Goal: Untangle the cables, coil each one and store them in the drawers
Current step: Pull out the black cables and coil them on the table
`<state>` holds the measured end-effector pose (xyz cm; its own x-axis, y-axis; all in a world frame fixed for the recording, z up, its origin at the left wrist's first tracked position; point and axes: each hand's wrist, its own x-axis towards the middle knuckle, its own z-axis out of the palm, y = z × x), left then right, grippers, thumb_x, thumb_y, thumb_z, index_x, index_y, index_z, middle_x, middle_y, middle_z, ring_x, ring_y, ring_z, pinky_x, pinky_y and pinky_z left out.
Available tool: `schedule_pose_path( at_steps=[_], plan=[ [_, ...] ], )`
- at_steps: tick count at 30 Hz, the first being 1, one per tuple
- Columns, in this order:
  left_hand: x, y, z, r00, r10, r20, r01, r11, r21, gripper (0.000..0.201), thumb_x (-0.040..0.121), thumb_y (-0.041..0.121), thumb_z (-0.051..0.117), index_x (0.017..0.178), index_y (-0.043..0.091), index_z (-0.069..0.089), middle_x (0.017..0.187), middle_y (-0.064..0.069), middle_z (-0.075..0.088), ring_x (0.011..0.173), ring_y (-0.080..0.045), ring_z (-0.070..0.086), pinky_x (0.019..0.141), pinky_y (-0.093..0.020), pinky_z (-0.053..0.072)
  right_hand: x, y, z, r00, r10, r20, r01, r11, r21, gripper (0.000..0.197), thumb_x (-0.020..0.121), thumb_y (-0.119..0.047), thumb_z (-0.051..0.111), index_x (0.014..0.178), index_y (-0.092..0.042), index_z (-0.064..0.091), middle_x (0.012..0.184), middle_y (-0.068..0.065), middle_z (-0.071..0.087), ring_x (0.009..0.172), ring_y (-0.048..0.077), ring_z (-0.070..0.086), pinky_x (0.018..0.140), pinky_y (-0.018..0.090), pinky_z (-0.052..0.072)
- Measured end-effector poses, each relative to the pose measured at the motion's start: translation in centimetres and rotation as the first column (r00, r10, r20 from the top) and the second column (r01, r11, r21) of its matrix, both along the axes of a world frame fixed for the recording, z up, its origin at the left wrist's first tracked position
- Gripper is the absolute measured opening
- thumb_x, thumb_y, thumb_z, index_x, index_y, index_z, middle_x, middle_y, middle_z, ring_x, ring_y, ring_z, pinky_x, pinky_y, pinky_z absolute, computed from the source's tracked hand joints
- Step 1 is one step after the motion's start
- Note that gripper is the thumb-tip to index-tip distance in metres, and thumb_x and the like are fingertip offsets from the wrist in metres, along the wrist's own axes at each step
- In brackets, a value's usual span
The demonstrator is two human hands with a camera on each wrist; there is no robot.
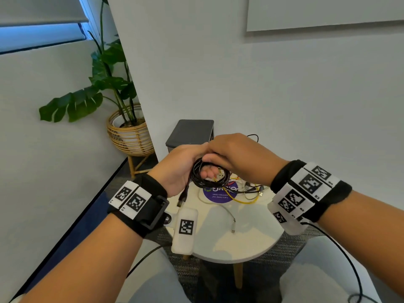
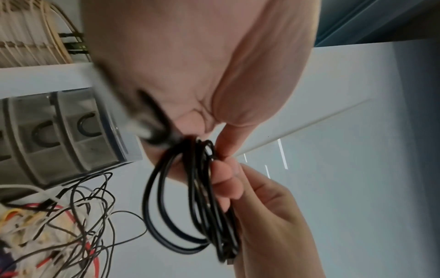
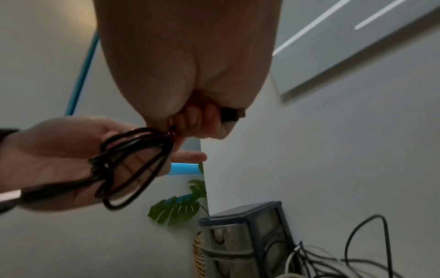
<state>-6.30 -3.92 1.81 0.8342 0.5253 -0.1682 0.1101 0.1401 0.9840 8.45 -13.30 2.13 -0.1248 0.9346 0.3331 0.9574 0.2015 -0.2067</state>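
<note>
Coiling the glossy black cable (image 1: 208,176)

Left hand (image 1: 179,169) cradles the loops in curled fingers; right hand (image 1: 236,156) above pinches the free end (plug dangling leftward), ready to wrap.

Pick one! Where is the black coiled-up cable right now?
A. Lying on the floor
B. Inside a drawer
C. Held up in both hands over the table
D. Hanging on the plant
C: the black coiled cable sits looped in the left hand while the right hand grips its top, above the round table.
</note>
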Motion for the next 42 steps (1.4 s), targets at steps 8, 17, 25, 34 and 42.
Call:
schedule_pose_path(
  at_steps=[8, 17, 25, 34, 42],
  plan=[
    [-0.1, -0.2, -1.5, 0.994, 0.038, 0.107, -0.035, 0.999, -0.032, 0.034, 0.111, 0.015, 0.038, 0.138, 0.019, 0.058, 0.084, -0.007, 0.060, 0.062, -0.007, 0.052, 0.062, -0.020, 0.045, 0.7, -0.5, -0.7, 0.931, -0.145, -0.336, 0.156, 0.988, 0.007, 0.029, 0.100, -0.032, 0.063, 0.076, -0.018, 0.069, 0.051, -0.012, 0.045, 0.053, 0.001, 0.049, 0.054, 0.014, 0.034],
    [-0.4, 0.1, -0.8, 0.997, 0.039, 0.073, -0.052, 0.980, 0.190, 0.032, 0.108, 0.015, 0.046, 0.133, 0.031, 0.059, 0.070, -0.002, 0.048, 0.048, -0.007, 0.030, 0.051, -0.019, 0.027, 4.2, -1.1, 0.8, 0.995, -0.029, -0.099, 0.017, 0.992, -0.126, 0.016, 0.102, -0.026, 0.059, 0.089, -0.028, 0.068, 0.072, -0.018, 0.062, 0.069, 0.003, 0.057, 0.068, 0.030, 0.044],
    [0.8, -1.2, -1.0, 0.986, -0.001, 0.164, -0.034, 0.977, 0.213, 0.028, 0.109, 0.017, 0.043, 0.132, 0.028, 0.057, 0.070, 0.000, 0.044, 0.052, -0.009, 0.026, 0.051, -0.022, 0.023, 2.8, -0.8, -3.0, 0.640, -0.111, -0.760, 0.092, 0.993, -0.068, 0.016, 0.100, -0.011, 0.061, 0.094, -0.011, 0.076, 0.084, 0.006, 0.075, 0.076, 0.014, 0.067, 0.071, 0.026, 0.053],
    [0.9, -0.4, -0.9, 0.985, 0.065, 0.158, -0.113, 0.942, 0.317, 0.024, 0.110, 0.016, 0.043, 0.128, 0.021, 0.057, 0.069, 0.006, 0.047, 0.052, -0.003, 0.034, 0.047, -0.016, 0.027, 1.9, -0.3, -3.8, -0.108, -0.181, -0.977, -0.067, 0.982, -0.175, 0.025, 0.103, -0.009, 0.050, 0.118, 0.002, 0.067, 0.107, 0.017, 0.070, 0.092, 0.022, 0.065, 0.080, 0.030, 0.053],
    [1.3, 0.0, -1.8, 0.981, 0.060, 0.185, -0.096, 0.977, 0.189, 0.027, 0.110, 0.022, 0.043, 0.125, 0.016, 0.064, 0.077, -0.003, 0.046, 0.057, -0.007, 0.034, 0.055, -0.022, 0.028, 2.1, -0.5, -3.7, -0.173, -0.182, -0.968, -0.058, 0.983, -0.175, 0.026, 0.102, -0.005, 0.047, 0.121, 0.002, 0.064, 0.114, 0.020, 0.068, 0.102, 0.027, 0.064, 0.079, 0.029, 0.057]
  ],
)
